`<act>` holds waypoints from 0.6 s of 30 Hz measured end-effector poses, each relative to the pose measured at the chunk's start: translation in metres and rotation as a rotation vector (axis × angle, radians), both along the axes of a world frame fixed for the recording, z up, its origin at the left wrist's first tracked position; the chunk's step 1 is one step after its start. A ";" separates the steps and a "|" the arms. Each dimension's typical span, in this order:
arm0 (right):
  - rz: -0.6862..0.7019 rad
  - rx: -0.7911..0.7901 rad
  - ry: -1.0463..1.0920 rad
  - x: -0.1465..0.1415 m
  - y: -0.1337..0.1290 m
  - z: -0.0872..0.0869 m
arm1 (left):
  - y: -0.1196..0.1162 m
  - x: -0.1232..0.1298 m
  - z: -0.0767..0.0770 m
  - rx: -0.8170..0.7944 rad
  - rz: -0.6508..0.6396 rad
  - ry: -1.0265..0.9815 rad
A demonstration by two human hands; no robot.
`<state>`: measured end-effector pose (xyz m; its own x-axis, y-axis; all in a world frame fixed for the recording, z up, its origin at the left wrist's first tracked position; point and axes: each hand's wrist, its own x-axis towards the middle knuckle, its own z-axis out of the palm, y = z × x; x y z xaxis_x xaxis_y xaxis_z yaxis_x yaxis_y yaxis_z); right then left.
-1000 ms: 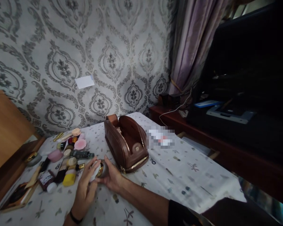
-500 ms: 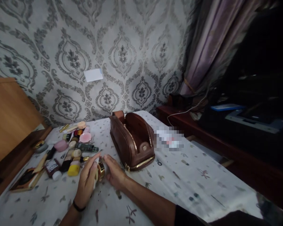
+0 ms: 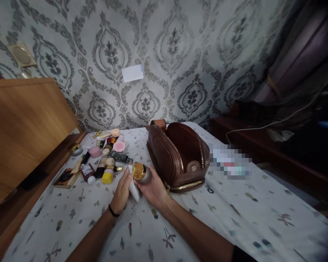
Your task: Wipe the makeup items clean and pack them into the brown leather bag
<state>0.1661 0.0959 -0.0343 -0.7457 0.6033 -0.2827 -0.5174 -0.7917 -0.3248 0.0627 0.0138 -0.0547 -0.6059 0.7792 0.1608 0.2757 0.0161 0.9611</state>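
My right hand point(image 3: 155, 191) is wrapped round a cosmetic jar point(image 3: 141, 172) with a shiny gold lid and a greyish body, tilted so the lid faces left. My left hand point(image 3: 122, 191) grips a white wipe or tissue point(image 3: 134, 190), pressed against the lid side of the jar. Just beyond and right of the hands stands a brown leather toiletry bag point(image 3: 164, 154), its top unzipped and its dark inside showing. Left of my hands lie several cosmetics, among them a yellow-based bottle point(image 3: 107, 177), a dark green tube point(image 3: 120, 157) and a pink round compact point(image 3: 119, 146).
A patterned white cloth point(image 3: 98, 225) covers the surface. At the far left are an open palette point(image 3: 66, 178), a grey jar with gold point(image 3: 75, 149) and a wooden panel point(image 3: 27, 127). A blurred-out packet point(image 3: 231, 163) lies right of the bag. A white cable point(image 3: 265, 127) crosses the dark furniture.
The camera view has turned left, so everything sits further right. The jar has been turned and raised, showing its gold lid, and my right hand now closes round its body.
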 end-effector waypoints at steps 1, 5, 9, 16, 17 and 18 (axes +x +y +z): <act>-0.018 -0.007 0.019 0.000 0.000 0.001 | 0.000 -0.001 -0.003 -0.011 -0.005 0.010; -0.044 -0.002 0.102 0.000 0.000 0.004 | 0.000 -0.003 -0.003 -0.021 -0.070 0.080; -0.031 0.039 0.055 0.000 0.000 0.000 | 0.001 0.000 0.002 0.007 -0.049 0.218; -0.047 0.066 -0.090 -0.003 0.002 -0.003 | -0.002 -0.004 0.008 0.012 0.021 0.505; -0.062 0.064 -0.082 -0.003 0.003 -0.002 | -0.002 -0.005 0.008 0.017 0.020 0.550; -0.078 0.059 -0.076 -0.003 0.003 -0.002 | -0.003 -0.005 0.008 0.028 0.023 0.600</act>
